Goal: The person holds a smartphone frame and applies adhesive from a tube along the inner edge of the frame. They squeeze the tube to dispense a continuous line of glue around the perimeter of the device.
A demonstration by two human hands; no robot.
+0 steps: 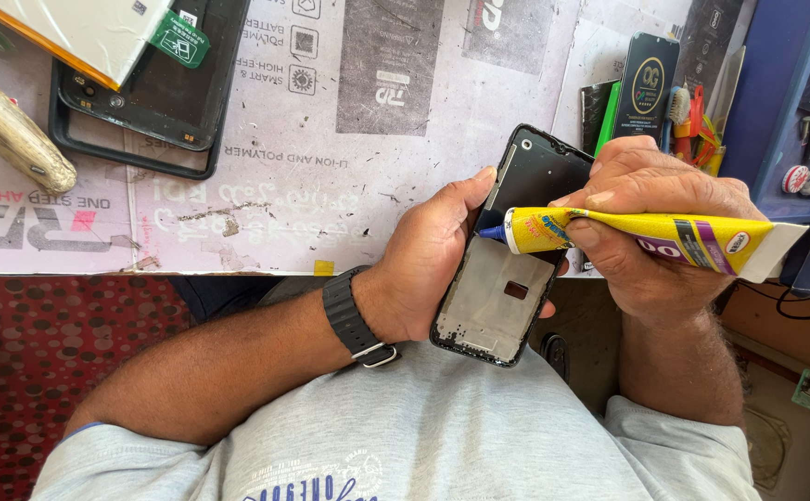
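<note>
1. Opened black phone frame [513, 269], grey inner plate exposed, gripped in left hand [433, 260] at centre.
2. Right hand [650, 227] clamps yellow glue tube [646, 237], blue nozzle touching frame.
3. Black rectangular package [644, 88] stands at 1 o'clock.
4. Green label [180, 39] lies at 11 o'clock.

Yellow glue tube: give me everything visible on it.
The glue tube is a soft squeeze tube, yellow with purple and multicoloured print, a flat white crimped tail and a blue nozzle at its tip. It lies nearly level, nozzle pointing left, tail to the right. The right hand wraps around its middle. The nozzle tip sits at the inner left edge of the opened phone frame, which the left hand holds; actual contact cannot be told. No cap is visible.
</note>
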